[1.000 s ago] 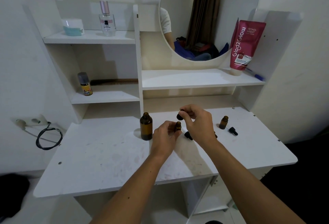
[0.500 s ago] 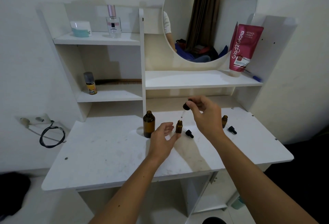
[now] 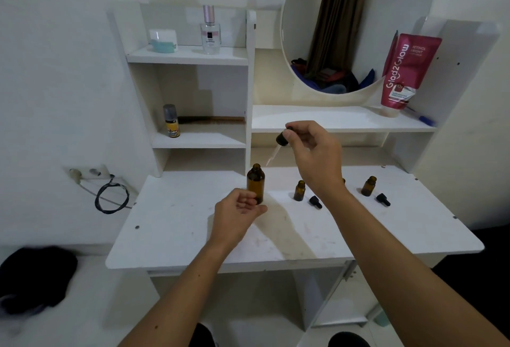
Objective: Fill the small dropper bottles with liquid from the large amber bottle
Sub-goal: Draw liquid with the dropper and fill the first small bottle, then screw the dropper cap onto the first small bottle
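The large amber bottle (image 3: 255, 182) stands uncapped on the white table (image 3: 171, 236). My right hand (image 3: 314, 153) pinches a black dropper cap (image 3: 282, 138); its glass pipette (image 3: 272, 157) slants down towards the large bottle's mouth, just right of and above it. My left hand (image 3: 237, 212) hovers loosely curled at the large bottle's base, fingers apart, holding nothing. One small amber bottle (image 3: 299, 190) stands open right of it, with a loose black dropper cap (image 3: 315, 202) beside it. Farther right stand another small bottle (image 3: 369, 186) and its cap (image 3: 383, 199). My right wrist hides most of a third bottle.
Shelves rise behind the table: a perfume bottle (image 3: 210, 30) and a white jar (image 3: 163, 40) on top, a small spray can (image 3: 171, 120) and a comb lower down. A round mirror (image 3: 356, 23) and a red tube (image 3: 405, 70) stand at the back right. A wall socket with a coiled cable (image 3: 111, 197) is left.
My right hand lifted the dropper out of the small bottle and carried it left, over the large bottle. My left hand let go of the small bottle and moved to the large bottle's base.
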Motion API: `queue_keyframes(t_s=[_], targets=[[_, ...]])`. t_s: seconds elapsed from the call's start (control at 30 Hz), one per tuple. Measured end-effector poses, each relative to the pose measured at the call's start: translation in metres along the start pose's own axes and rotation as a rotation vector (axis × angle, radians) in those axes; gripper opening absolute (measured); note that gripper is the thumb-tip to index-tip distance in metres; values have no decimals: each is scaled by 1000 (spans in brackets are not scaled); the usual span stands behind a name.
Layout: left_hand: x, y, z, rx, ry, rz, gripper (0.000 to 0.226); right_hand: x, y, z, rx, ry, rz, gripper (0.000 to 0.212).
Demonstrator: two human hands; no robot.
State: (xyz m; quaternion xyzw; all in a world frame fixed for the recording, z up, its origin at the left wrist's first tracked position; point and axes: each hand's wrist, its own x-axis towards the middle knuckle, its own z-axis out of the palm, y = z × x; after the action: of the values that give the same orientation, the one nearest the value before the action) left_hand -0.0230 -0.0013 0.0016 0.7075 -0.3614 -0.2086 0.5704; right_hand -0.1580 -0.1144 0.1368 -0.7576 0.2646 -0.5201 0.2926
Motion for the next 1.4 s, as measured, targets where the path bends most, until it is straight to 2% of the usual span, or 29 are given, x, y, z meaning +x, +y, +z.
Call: queue_keyframes(t_s=[0.13, 0.27, 0.5, 0.87, 1.07, 1.2, 1.4], targets=[[8, 1, -5, 18, 94, -1, 52, 3, -6, 12, 33, -5, -8, 17], [17, 2, 2, 14, 73, -12, 68, 3, -3, 23, 35, -34, 9, 17], [24, 0, 5, -1, 51, -21, 51, -2, 16, 40, -49, -118, 6, 15], [24, -4, 4, 23, 63, 6, 48, -19, 38, 56, -70, -220, 92, 16], [23, -5, 4, 31, 65, 5, 52, -21, 40, 49, -58, -196, 93, 21], [18, -5, 5, 30, 128, 5, 61, -25, 43, 36, -73, -158, 63, 26], [2, 1, 6, 0, 171, 38, 49, -41, 54, 3, -60, -107, 117, 27]])
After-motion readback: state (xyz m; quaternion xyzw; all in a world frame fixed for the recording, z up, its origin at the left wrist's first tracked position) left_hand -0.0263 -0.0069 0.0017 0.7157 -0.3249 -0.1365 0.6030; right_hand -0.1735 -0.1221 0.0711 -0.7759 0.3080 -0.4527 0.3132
